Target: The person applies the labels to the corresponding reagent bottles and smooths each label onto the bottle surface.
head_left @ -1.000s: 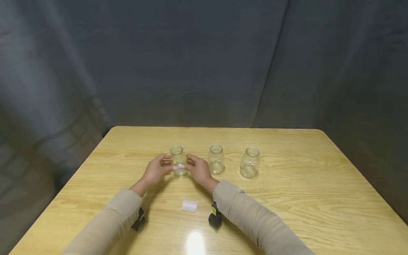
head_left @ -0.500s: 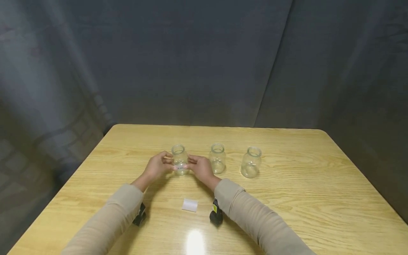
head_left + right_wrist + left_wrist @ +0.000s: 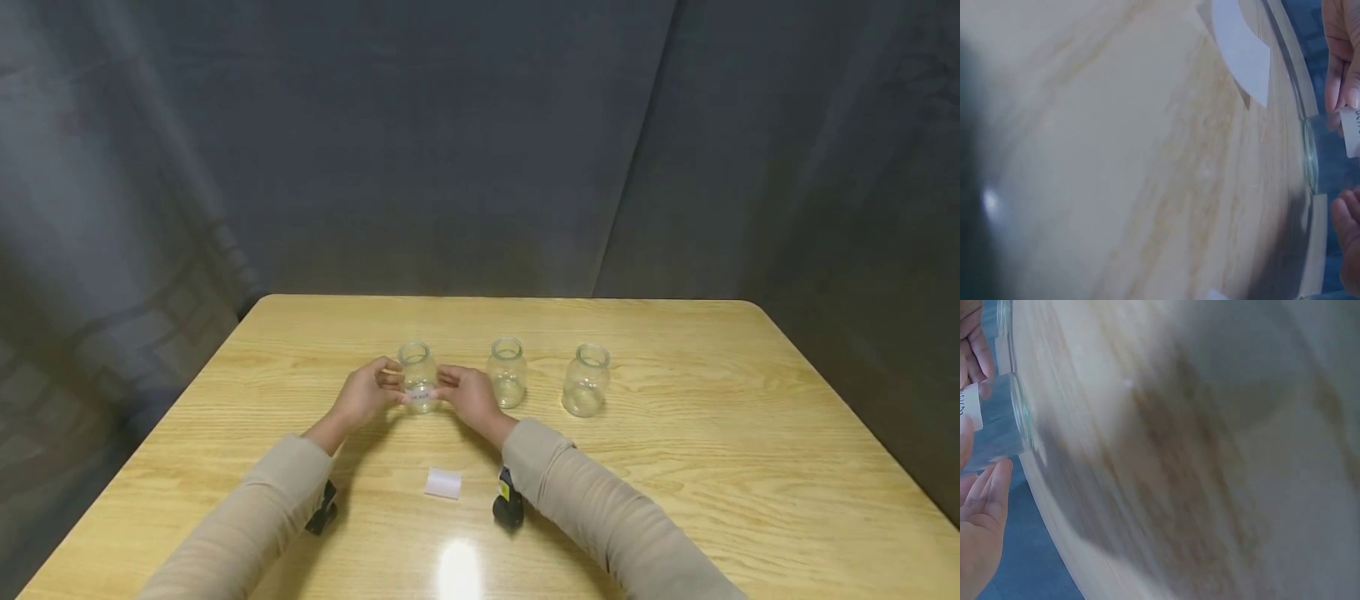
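Observation:
A clear glass jar (image 3: 417, 371) stands upright on the table, the leftmost of three. My left hand (image 3: 363, 393) is at its left side and my right hand (image 3: 472, 397) at its right. Between the hands, a small white label (image 3: 420, 395) with dark lettering lies across the jar's front, low on its body. Each hand holds one end of the label with its thumb, and the other fingers sit beside the glass. The left wrist view shows the label (image 3: 972, 407) close against the jar (image 3: 1007, 415); whether it sticks to the glass I cannot tell.
Two more open jars, the middle jar (image 3: 507, 375) and the right jar (image 3: 587, 383), stand to the right in a row. A small white paper (image 3: 443, 483) lies on the wooden table (image 3: 712, 433) nearer the person. Dark curtains (image 3: 450, 150) hang behind and at the sides.
The label's lettering now shows more clearly across the jar's front, and the label looks flatter. Both hands stay nearly in place around the jar; the other jars and the paper have not moved.

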Demonstrator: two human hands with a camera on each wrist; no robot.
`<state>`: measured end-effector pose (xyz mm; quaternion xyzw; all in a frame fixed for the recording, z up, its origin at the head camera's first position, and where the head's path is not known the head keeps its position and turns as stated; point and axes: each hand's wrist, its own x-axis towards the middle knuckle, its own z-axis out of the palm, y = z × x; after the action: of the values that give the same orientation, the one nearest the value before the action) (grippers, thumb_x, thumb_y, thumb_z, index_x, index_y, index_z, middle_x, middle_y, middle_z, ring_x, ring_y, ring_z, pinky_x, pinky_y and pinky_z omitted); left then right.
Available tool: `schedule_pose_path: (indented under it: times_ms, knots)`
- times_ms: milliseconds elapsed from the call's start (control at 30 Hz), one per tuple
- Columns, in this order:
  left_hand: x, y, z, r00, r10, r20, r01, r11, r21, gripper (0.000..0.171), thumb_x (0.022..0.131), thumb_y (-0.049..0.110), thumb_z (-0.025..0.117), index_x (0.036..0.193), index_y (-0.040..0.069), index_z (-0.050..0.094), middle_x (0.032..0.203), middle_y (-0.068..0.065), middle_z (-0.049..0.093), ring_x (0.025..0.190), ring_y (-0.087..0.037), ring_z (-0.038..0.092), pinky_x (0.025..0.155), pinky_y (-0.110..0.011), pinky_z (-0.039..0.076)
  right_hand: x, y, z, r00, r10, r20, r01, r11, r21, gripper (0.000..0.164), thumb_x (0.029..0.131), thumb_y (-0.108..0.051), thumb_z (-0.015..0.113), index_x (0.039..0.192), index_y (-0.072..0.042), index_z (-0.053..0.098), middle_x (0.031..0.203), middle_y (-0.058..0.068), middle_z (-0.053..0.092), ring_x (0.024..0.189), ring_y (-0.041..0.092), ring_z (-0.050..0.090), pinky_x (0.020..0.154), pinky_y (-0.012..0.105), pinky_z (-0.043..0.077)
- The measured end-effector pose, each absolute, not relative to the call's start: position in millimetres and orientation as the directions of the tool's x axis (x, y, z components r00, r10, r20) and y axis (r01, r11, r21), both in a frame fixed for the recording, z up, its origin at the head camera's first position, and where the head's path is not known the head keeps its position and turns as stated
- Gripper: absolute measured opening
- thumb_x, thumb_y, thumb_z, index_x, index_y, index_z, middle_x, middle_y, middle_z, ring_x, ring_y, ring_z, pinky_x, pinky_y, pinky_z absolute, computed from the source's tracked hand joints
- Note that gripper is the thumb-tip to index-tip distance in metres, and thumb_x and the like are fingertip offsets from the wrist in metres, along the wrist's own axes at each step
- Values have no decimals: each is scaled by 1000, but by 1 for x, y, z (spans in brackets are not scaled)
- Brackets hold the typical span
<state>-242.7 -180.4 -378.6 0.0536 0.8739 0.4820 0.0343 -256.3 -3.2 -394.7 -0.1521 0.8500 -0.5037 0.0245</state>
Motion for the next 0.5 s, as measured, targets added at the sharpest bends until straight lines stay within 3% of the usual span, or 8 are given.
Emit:
schedule_pose_path:
  times_ms: [367,500]
  knots:
    - [-231,-184,-373,-991,134,28,101,573,813,60,73,23,68,118,-5,40,110,-24,51,98,-34,50,79,-37,46,-249,1,-393,-952,-288,101,-237,491,-838,37,77,-13,64,109,2,54,104,14,58,94,23,56,77,26,46]
    - [-225,-188,-373,-993,114,22,86,593,800,52,77,18,65,118,-5,41,109,-22,50,99,-33,49,81,-40,43,-242,7,-386,-947,-312,72,-225,490,-842,31,78,-13,62,106,1,55,100,12,59,92,22,56,76,27,47]
